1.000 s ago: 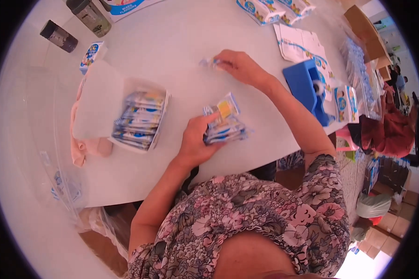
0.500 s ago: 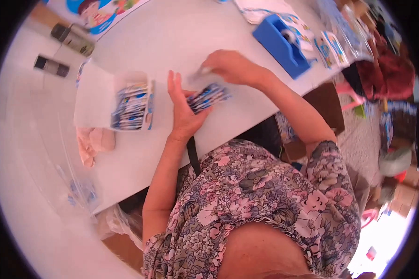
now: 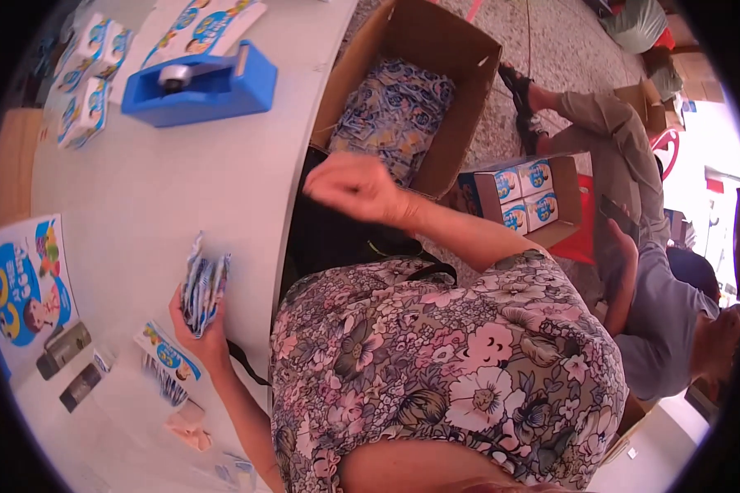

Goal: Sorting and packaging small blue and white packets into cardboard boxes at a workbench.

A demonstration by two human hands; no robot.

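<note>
My left hand [image 3: 203, 335] is closed around a stack of small blue-and-white sachets [image 3: 204, 287], held on edge above the white table. Off the table's right edge, next to a large cardboard box, hovers my right hand [image 3: 355, 187]. Its fingers are curled in, and whatever they may hold is hidden. Many loose sachets [image 3: 395, 111] of the same look fill the lower part of the cardboard box [image 3: 462, 41]. Beside my left wrist lies a small open carton [image 3: 173, 352] with a row of sachets in it.
A blue tape dispenser [image 3: 210, 99] stands on the table [image 3: 173, 172], with printed packs [image 3: 94, 53] behind it. Two dark cylindrical containers [image 3: 66, 349] and a pinkish cloth [image 3: 187, 426] lie at left. To my right, an open box of cartons [image 3: 526, 193] and a seated person [image 3: 654, 320].
The view has swung to the right, bringing the large box and seated person into sight. My right hand has left the sachet stack for the box's side; my left still holds the stack.
</note>
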